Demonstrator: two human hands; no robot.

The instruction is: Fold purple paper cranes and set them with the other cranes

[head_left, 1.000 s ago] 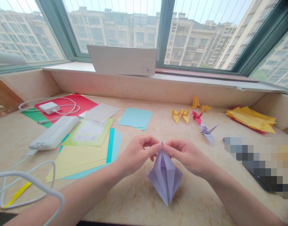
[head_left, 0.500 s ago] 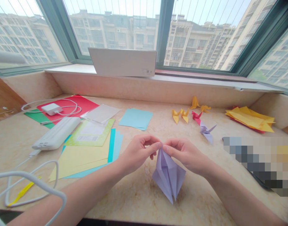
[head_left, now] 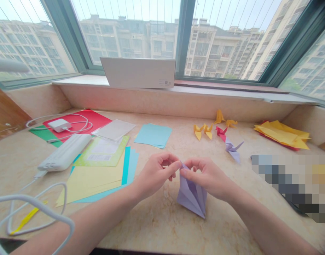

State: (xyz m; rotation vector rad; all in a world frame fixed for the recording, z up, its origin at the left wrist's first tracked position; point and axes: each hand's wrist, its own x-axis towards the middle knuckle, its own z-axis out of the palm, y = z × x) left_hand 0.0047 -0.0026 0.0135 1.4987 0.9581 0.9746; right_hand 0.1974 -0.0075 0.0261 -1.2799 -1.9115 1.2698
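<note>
A half-folded lilac origami piece (head_left: 191, 197) stands on the marble counter (head_left: 162, 226) in front of me. My left hand (head_left: 155, 173) pinches its top point from the left with thumb and forefinger. From the right, my right hand (head_left: 207, 176) grips the same top and covers the paper's right upper edge. Both hands are closed on the paper, fingertips almost touching. The lower tip of the piece points towards me and to the right.
Finished paper cranes lie behind: yellow ones (head_left: 203, 130), a red one (head_left: 221, 132), a lilac one (head_left: 233, 148). Coloured sheets (head_left: 98, 170), a light blue stack (head_left: 153, 135), a white power bank (head_left: 64, 151), charger and cables (head_left: 32, 209) at left. Yellow paper pile (head_left: 283, 134) at right.
The lilac piece has tilted and flattened; its lower tip swung from pointing at me towards the right, and my right hand has slid further over it.
</note>
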